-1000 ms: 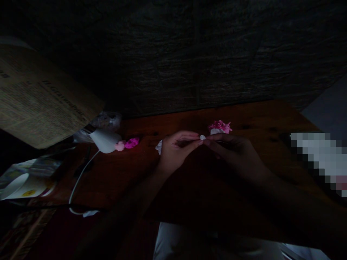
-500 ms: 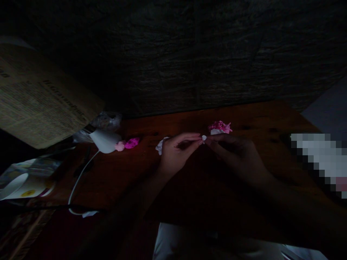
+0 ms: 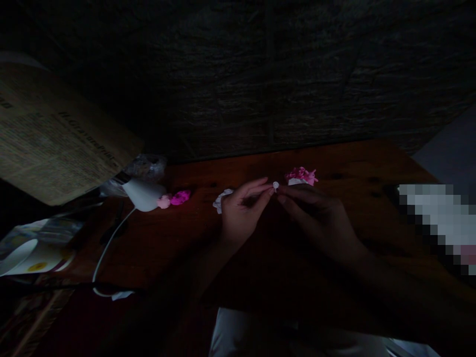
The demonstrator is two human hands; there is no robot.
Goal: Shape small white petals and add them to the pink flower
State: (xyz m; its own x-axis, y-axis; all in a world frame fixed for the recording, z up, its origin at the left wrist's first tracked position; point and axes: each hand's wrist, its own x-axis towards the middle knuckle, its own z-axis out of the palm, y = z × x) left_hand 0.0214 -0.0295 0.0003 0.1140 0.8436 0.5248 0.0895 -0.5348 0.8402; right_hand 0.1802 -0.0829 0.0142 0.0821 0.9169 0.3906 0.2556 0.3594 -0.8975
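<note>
A tiny white piece (image 3: 275, 185), rounded on top with a thin lower end, is pinched where the fingertips of both hands meet above the wooden table. My left hand (image 3: 240, 213) is closed, its thumb and index finger on the piece's left side. From the other side, the thumb and index finger of my right hand (image 3: 323, 213) also close on it. A crumpled white lump (image 3: 218, 200) lies just beyond my left hand, partly covered by it. Behind my right fingers sits a pink ruffled cluster (image 3: 303, 174) with a white lump (image 3: 297, 182) at its front.
Magenta (image 3: 181, 197) and pale pink lumps (image 3: 163, 201) lie by a white cone-shaped object (image 3: 144, 195) with a white cord (image 3: 107, 248). Newspaper-print paper (image 3: 67, 134), clear plastic (image 3: 148, 167) and a tipped paper cup (image 3: 37, 258) are at left. A pixelated rectangle (image 3: 435, 213) lies right.
Both hands have shifted slightly left with the white piece, which now stands a little higher between the fingertips. My left index finger has lifted slightly. The objects on the table look unmoved.
</note>
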